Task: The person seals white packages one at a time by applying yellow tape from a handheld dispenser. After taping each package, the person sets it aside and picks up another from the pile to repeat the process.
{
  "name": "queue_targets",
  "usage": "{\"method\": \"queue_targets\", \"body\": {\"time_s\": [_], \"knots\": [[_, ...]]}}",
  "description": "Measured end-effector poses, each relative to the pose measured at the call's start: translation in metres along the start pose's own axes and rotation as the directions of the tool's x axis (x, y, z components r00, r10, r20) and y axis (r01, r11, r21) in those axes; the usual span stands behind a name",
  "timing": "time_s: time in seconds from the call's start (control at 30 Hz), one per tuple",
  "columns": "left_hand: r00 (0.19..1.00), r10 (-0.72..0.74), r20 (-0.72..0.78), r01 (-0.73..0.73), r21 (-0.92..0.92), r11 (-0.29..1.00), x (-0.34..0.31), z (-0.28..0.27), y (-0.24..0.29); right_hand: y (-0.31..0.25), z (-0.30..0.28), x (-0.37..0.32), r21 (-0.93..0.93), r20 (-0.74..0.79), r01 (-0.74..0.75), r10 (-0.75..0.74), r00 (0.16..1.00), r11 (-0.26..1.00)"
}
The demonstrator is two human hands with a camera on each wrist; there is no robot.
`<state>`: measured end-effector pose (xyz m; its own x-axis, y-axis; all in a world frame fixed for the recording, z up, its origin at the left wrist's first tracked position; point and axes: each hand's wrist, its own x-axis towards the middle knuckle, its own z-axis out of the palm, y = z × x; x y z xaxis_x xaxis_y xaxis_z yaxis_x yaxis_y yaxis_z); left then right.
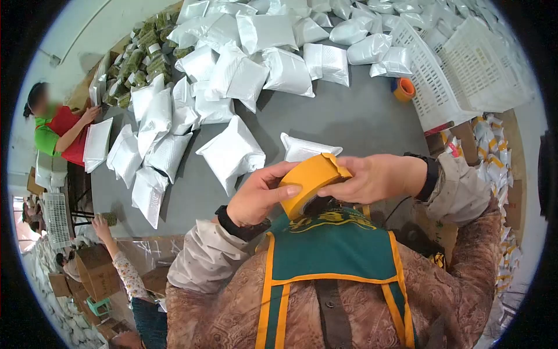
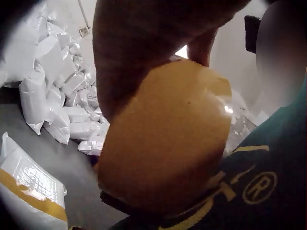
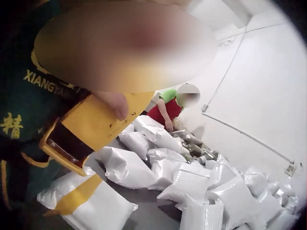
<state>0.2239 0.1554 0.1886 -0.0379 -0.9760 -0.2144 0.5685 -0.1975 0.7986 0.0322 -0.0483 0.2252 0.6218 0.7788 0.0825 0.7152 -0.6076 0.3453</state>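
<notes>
A wide roll of yellow packing tape (image 1: 311,183) is held up between the two hands, close in front of the person's chest. The left hand (image 1: 258,195) grips its left side, with the thumb laid along the outer face. At the other side the right hand (image 1: 375,177) pinches the roll's edge between thumb and fingers. The roll fills the middle of the left wrist view. Just beyond the hands a silvery-white padded mailer (image 1: 308,147) lies on the grey table (image 1: 372,119); in the right wrist view this mailer (image 3: 108,211) carries a yellow tape strip.
Many stuffed white mailers (image 1: 232,72) heap across the table's far and left side. An orange tape roll (image 1: 403,89) stands by a white plastic crate (image 1: 436,87) at right. Bags of greenish goods (image 1: 139,64) pile at far left, near another person (image 1: 64,134).
</notes>
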Motion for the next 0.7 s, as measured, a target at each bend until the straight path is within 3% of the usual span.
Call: {"method": "queue_targets", "body": {"time_s": [0.1,0.3,0.4,0.5,0.7], "knots": [[0.992,0.124,0.026,-0.125,0.013,0.992,0.003,-0.004,-0.009,0.004,-0.003,-0.001,0.092,-0.002,-0.104,0.104,0.995,0.990],[0.981,0.190,0.029,-0.189,-0.019,0.982,0.003,-0.012,-0.018,0.003,0.006,-0.003,0.165,-0.082,-0.140,0.155,0.985,0.976],[0.973,0.222,0.069,-0.222,-0.001,0.975,0.002,-0.020,-0.024,0.002,0.012,-0.003,0.070,-0.159,-0.120,0.130,0.979,0.990],[0.955,0.286,0.075,-0.287,0.011,0.958,-0.001,-0.024,-0.032,-0.003,0.011,-0.005,0.015,-0.144,-0.172,0.172,0.974,0.985],[0.952,0.304,0.038,-0.297,-0.129,0.946,-0.002,-0.020,-0.041,-0.015,0.008,-0.004,0.257,-0.109,-0.368,0.406,0.907,0.894]]}}
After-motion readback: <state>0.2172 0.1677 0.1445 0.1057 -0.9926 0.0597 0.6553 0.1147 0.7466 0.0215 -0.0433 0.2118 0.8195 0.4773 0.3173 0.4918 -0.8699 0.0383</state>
